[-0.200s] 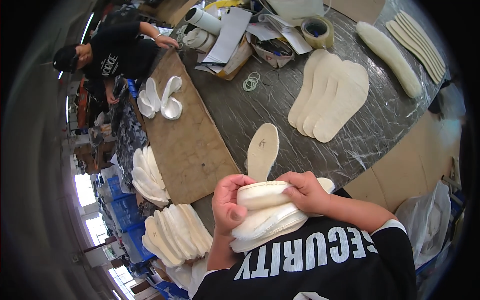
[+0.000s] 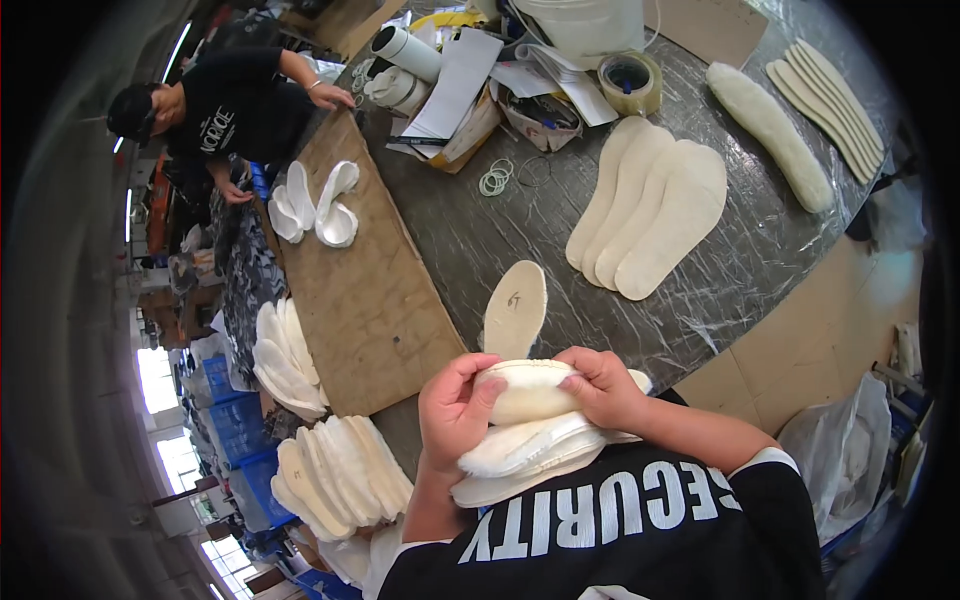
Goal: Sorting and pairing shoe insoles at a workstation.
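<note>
Between my two hands is a cream fleecy insole [image 2: 532, 400], curved, its stitched edge facing up. My left hand [image 2: 452, 410] grips its left end, thumb pressed on the fleece. At the opposite end, my right hand [image 2: 606, 392] pinches it with the thumb in front. Right below, a small pile of fleecy insoles [image 2: 535, 452] rests against my shirt; the held one hides part of it. Just beyond my hands a single flat insole [image 2: 516, 308] with a handwritten mark lies on the table, its near end covered.
Several flat insoles [image 2: 672, 215] lie fanned on the plastic-covered table [image 2: 470, 235]. A fleecy insole [image 2: 770, 135] and another fan [image 2: 828, 108] are far right. Insole stacks [image 2: 345, 475] stand left, near a brown board [image 2: 365, 310]. A tape roll [image 2: 630, 80] sits at the back; a person [image 2: 225, 110] stands far left.
My left thumb has moved up onto the front of the held insole, and my right fingers have shifted slightly along its edge. The whole view has shifted a little.
</note>
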A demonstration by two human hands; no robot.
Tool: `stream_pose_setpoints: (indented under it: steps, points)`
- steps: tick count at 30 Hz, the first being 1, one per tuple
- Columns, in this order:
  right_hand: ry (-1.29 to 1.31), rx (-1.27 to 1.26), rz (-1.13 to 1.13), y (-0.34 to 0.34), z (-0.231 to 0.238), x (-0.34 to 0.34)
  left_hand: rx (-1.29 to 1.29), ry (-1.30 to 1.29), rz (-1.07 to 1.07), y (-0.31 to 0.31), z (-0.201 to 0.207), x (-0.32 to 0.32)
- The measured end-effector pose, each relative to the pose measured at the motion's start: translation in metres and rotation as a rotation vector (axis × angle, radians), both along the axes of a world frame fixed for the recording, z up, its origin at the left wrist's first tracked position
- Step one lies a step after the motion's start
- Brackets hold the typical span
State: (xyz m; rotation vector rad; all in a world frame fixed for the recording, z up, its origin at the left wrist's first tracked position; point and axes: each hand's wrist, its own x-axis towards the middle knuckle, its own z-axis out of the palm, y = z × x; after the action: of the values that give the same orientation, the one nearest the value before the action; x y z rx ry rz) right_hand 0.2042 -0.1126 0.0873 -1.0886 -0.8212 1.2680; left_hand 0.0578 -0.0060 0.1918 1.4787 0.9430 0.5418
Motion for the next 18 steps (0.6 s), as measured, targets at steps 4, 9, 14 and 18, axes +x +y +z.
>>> stream_pose_setpoints:
  steps: [4, 9, 14, 18]
  points:
    - [0.202, -0.030, 0.032, 0.001, -0.006, 0.002, 0.135, 0.100, -0.039, 0.003, -0.007, 0.008]
    - [0.294, -0.013, 0.043, 0.004, -0.024, 0.007, 0.125, 0.166, 0.019, 0.005, -0.009, 0.027]
    - [0.681, 0.000, 0.018, 0.012, -0.042, 0.029, -0.387, -0.359, -0.050, 0.018, -0.014, 0.036]
    - [0.858, -0.106, -0.116, 0.017, -0.043, 0.043, -0.452, -0.112, -0.322, 0.013, -0.026, 0.051]
